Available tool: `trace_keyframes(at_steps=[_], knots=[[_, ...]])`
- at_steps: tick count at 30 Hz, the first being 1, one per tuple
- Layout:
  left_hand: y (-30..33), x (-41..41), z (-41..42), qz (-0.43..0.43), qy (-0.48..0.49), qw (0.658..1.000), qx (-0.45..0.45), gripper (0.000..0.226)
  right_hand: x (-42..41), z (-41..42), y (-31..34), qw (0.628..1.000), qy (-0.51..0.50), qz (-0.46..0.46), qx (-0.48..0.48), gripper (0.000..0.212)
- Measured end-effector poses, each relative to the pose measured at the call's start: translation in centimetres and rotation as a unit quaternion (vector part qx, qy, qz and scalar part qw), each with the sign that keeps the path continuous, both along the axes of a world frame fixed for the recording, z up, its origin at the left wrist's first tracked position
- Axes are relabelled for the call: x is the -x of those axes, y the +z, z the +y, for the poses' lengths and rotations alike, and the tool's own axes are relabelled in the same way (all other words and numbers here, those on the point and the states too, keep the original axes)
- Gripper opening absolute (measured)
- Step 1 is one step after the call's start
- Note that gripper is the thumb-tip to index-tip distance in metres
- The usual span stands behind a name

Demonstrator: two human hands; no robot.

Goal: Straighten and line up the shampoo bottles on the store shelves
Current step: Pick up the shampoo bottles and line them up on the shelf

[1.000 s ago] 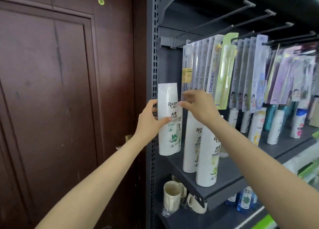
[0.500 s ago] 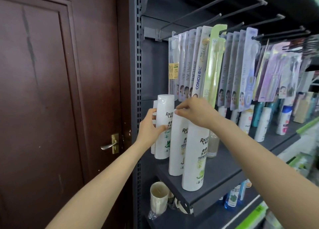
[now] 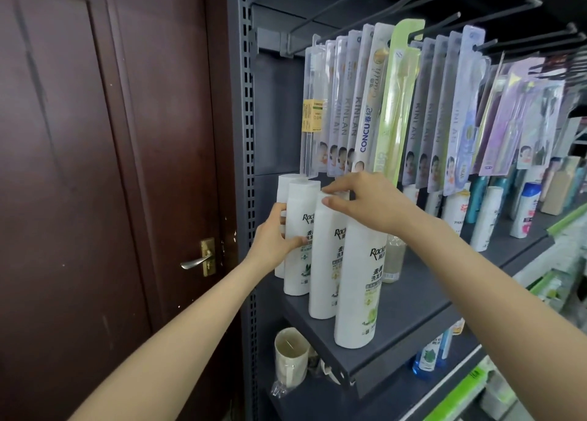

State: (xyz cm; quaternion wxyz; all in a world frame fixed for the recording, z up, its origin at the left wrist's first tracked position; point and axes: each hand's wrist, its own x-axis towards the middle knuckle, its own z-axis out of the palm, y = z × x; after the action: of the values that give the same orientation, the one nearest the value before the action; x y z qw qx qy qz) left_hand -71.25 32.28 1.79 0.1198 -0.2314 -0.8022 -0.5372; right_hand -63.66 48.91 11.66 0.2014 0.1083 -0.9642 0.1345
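A big dark brown door [image 3: 95, 182] fills my left side, and it has a shiny metal handle [image 3: 198, 259]. Next to it stands a tall gray post with lots of little holes [image 3: 247, 135]. The dark gray shelf [image 3: 409, 297] sticks out from that post.

Above the shelf, long packs of toothbrushes [image 3: 365, 103] hang in a row from metal hooks [image 3: 355, 11]. They hang down just over the tops of the bottles.

Four tall white shampoo bottles [image 3: 360, 281] stand upright in a line at the left end of the shelf. The line goes from the front edge back toward the wall, and the bottles are close beside each other. The front one is closest to me. A small see-through bottle [image 3: 394, 258] stands just behind it on the right. More bottles in other colors [image 3: 527, 211] stand farther along the shelf to the right.

My left hand [image 3: 273, 243] is wrapped around the second bottle from the back [image 3: 298, 239]. My thumb is on its front and my fingers go around the far side, where I cannot see them.

My right hand [image 3: 371, 201] sits on top of the third bottle back [image 3: 327, 255]. My fingers are bent, and my thumb and fingers pinch its cap.

Down below, on the next shelf, are pale cups in a clear wrap [image 3: 290, 357] and a blue bottle [image 3: 427, 357].
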Motion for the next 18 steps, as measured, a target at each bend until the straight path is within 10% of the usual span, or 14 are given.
trace_keyframes(at_steps=[14, 18], knots=[[1.2, 0.3, -0.2, -0.023, 0.017, 0.999, 0.038, 0.046, -1.0, -0.5, -0.1, 1.0, -0.001, 0.012, 0.002, 0.04], [2.8, 1.0, -1.2, 0.082, 0.087, 0.993, -0.01, 0.029, -1.0, -0.5, -0.2, 1.0, -0.01, 0.003, 0.007, 0.041]])
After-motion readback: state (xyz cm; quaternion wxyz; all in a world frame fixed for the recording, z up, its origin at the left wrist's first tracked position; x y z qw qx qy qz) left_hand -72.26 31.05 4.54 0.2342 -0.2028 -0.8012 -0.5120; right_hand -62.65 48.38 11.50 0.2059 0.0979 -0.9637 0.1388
